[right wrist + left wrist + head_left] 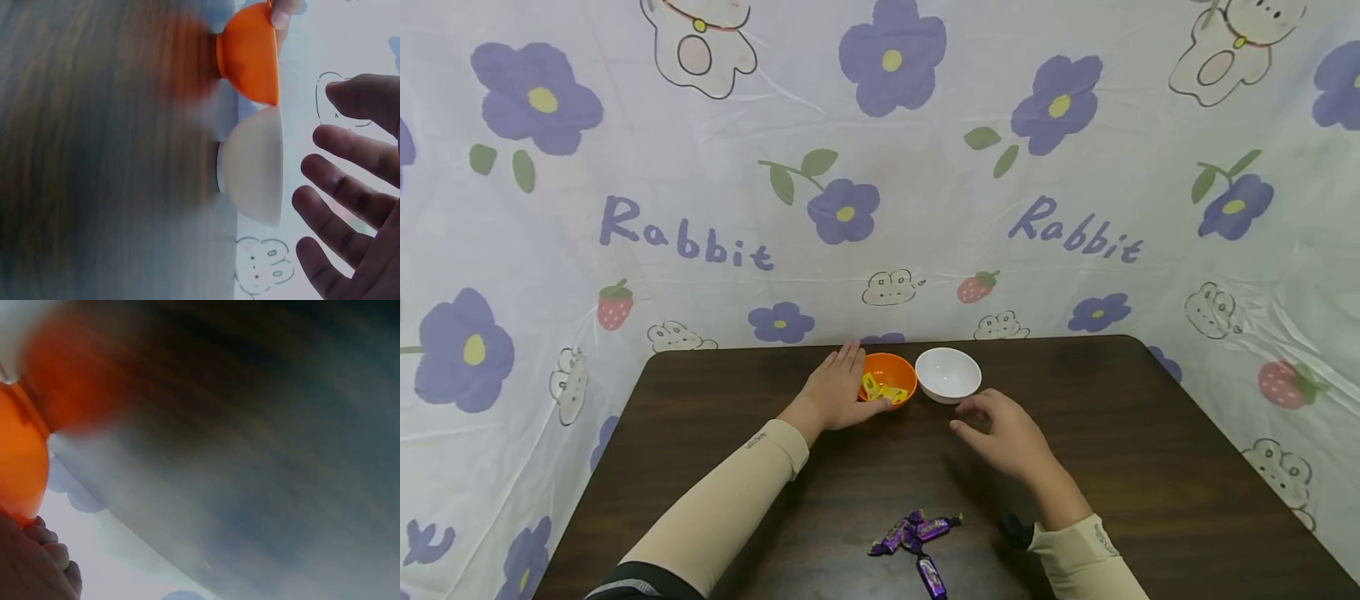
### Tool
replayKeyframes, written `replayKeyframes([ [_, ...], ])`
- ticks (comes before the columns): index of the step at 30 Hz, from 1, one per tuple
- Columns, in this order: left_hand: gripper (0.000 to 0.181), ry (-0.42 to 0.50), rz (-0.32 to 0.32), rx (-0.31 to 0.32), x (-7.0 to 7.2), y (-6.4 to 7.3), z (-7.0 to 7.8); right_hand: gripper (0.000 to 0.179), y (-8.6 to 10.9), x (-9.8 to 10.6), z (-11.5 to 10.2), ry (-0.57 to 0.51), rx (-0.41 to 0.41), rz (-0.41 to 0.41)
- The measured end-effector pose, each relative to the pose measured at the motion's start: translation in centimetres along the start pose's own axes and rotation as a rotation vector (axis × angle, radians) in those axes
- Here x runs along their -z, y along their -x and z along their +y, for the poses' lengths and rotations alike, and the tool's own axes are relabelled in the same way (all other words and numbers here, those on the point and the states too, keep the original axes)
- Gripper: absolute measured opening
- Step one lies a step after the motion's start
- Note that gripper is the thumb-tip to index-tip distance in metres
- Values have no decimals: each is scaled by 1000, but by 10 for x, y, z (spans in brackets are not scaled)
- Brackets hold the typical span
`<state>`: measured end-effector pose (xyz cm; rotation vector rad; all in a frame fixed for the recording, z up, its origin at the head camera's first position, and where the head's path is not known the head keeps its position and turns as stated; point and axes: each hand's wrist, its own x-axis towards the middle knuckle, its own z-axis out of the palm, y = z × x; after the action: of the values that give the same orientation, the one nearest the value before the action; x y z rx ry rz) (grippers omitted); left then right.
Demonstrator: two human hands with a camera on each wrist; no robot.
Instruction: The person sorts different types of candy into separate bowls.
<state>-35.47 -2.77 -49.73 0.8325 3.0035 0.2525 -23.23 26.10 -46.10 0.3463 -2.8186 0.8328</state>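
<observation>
My left hand (pixel 833 393) lies against the left side of an orange bowl (pixel 904 363), its fingers stretched out straight and its thumb along the near rim. Yellow-wrapped candies (pixel 891 394) lie inside that bowl. In the left wrist view the orange bowl (pixel 24 456) fills the left edge, with fingertips beyond it. A white bowl (pixel 948 374) stands just to the right, its rim at the orange one's. My right hand (pixel 1006 431) hovers near the white bowl's front right, fingers loosely bent and spread, holding nothing. From the right wrist, its fingers show apart from the white bowl (pixel 253 165).
Several purple-wrapped candies (pixel 917 529) lie on the dark wooden table (pixel 1150 467) toward the near edge. A small black object (pixel 1017 531) shows beside the right sleeve. Behind the table hangs a white cloth (pixel 820 275) printed with flowers and rabbits.
</observation>
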Motion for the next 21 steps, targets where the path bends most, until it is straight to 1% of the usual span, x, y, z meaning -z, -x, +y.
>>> replayKeyframes([
  [5, 108, 88, -17, 19, 2, 0, 1, 17, 12, 7, 4, 26, 25, -4],
  [8, 110, 122, -19, 37, 4, -1, 2, 17, 19, 12, 7, 38, 38, -5],
  [12, 113, 137, -6, 41, 5, -4, 6, 18, 27, 18, 11, 51, 39, -7],
  [17, 117, 141, 23, 21, 4, -9, 17, 20, 38, 20, 15, 54, 19, -23],
  [21, 120, 107, 49, -4, 2, -14, 28, 21, 44, 21, 17, 40, 7, -35],
])
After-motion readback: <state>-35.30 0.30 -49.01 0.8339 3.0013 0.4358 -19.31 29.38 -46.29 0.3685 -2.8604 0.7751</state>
